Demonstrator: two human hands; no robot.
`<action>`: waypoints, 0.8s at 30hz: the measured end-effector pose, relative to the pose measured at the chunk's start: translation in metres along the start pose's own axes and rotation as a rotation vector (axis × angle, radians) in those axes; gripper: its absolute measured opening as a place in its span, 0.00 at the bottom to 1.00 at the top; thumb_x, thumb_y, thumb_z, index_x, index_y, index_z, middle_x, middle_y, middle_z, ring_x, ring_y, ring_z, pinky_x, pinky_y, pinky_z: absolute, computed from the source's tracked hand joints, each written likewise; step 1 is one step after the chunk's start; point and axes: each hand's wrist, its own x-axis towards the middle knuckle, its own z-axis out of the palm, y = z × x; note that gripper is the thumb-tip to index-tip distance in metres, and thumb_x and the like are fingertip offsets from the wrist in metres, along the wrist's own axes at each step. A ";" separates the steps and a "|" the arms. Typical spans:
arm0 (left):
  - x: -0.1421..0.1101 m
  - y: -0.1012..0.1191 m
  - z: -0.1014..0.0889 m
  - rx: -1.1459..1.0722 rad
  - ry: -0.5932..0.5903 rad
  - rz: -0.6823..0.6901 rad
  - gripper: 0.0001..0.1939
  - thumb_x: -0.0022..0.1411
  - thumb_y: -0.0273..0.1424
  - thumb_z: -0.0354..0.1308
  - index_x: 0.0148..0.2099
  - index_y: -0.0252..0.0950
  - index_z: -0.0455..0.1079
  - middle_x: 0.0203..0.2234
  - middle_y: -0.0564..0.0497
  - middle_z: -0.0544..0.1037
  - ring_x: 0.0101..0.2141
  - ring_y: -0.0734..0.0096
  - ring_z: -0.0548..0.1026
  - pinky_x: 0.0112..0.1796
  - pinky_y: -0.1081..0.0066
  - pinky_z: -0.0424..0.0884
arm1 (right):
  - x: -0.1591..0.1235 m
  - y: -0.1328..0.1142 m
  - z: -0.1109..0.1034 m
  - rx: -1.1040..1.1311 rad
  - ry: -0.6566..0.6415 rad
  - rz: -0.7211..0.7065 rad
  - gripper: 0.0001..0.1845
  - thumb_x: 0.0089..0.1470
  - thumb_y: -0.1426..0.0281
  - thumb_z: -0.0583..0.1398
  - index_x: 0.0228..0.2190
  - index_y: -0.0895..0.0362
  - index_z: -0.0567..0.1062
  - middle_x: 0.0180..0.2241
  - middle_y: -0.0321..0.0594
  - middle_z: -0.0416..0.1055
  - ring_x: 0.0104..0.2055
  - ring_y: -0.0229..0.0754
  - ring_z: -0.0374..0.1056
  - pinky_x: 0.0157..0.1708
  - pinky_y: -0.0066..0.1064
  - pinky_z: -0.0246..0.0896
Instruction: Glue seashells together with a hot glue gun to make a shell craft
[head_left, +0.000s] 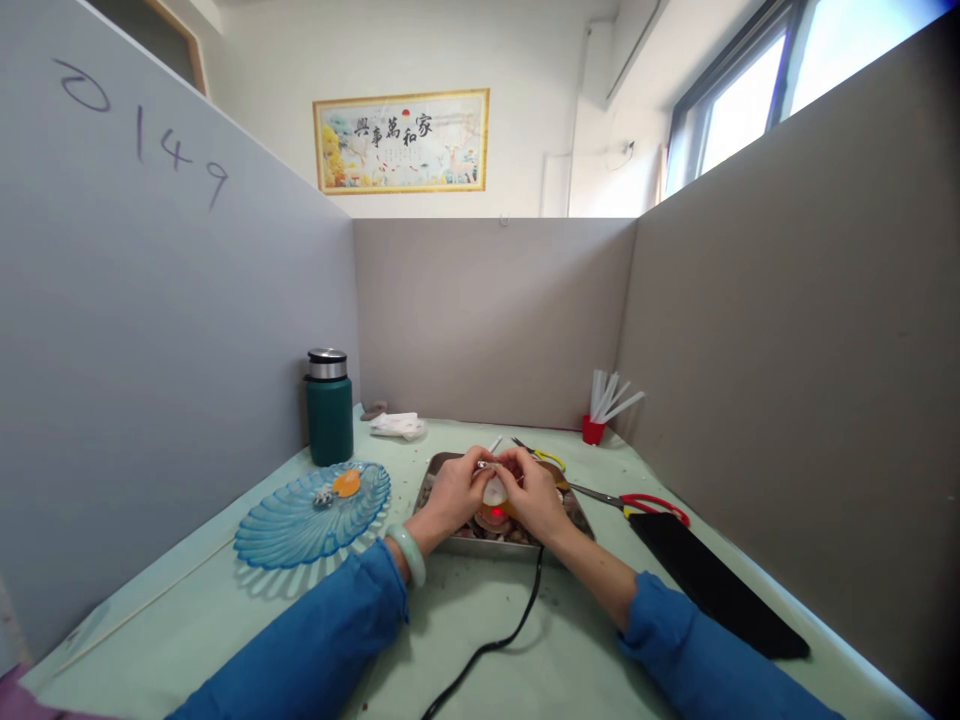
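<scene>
1. Left hand [452,495] and right hand [535,494] close together, pinching small pale piece [486,464] over shallow silver metal tray [480,547].
2. Tray on pale green tabletop [465,610].
3. Flat grey partitions [495,320], three sides.
4. Beyond: white wall [532,80], gold-framed rectangular picture [401,142]; dark-framed window [742,110] upper right.

Honestly can't make out the tiny thing [485,465] pinched in the left hand [450,497], it's way too small, and I can't tell if the right hand [534,500] grips it too. Both hands block a good chunk of the tray [480,548] and whatever's under them. The silvery bit [323,497] on the plate [292,532]? No clue. Small print on the wall picture [401,140] is unreadable. The cord [480,656] and both blue sleeves [315,640] run off the bottom, something purple [46,701] is chopped at bottom left, and the window [742,115] gets cut off up top.
</scene>
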 end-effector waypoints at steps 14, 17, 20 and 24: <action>0.000 0.002 -0.001 0.017 -0.009 -0.017 0.07 0.61 0.30 0.50 0.39 0.36 0.67 0.29 0.50 0.77 0.30 0.69 0.74 0.30 0.74 0.63 | 0.000 0.001 0.000 -0.022 -0.010 0.008 0.05 0.52 0.70 0.54 0.30 0.57 0.69 0.29 0.38 0.72 0.31 0.40 0.67 0.31 0.29 0.58; 0.000 0.001 0.000 -0.001 -0.006 -0.029 0.07 0.61 0.31 0.50 0.39 0.36 0.67 0.29 0.49 0.77 0.30 0.69 0.74 0.31 0.73 0.63 | 0.000 0.000 0.000 -0.009 -0.018 0.007 0.05 0.52 0.69 0.54 0.31 0.57 0.69 0.30 0.38 0.72 0.30 0.39 0.67 0.31 0.29 0.58; 0.000 0.000 0.000 -0.015 0.007 -0.037 0.07 0.61 0.31 0.49 0.40 0.35 0.66 0.30 0.49 0.76 0.31 0.69 0.73 0.31 0.73 0.63 | 0.000 -0.001 0.000 -0.007 -0.027 0.005 0.06 0.52 0.69 0.54 0.32 0.57 0.69 0.29 0.37 0.72 0.30 0.39 0.67 0.30 0.29 0.58; 0.000 0.002 -0.001 -0.022 0.013 -0.040 0.08 0.61 0.31 0.49 0.41 0.35 0.65 0.29 0.50 0.76 0.30 0.70 0.73 0.30 0.73 0.63 | 0.000 -0.001 0.000 -0.010 -0.031 0.002 0.06 0.52 0.69 0.54 0.32 0.57 0.69 0.30 0.38 0.72 0.30 0.40 0.67 0.31 0.29 0.58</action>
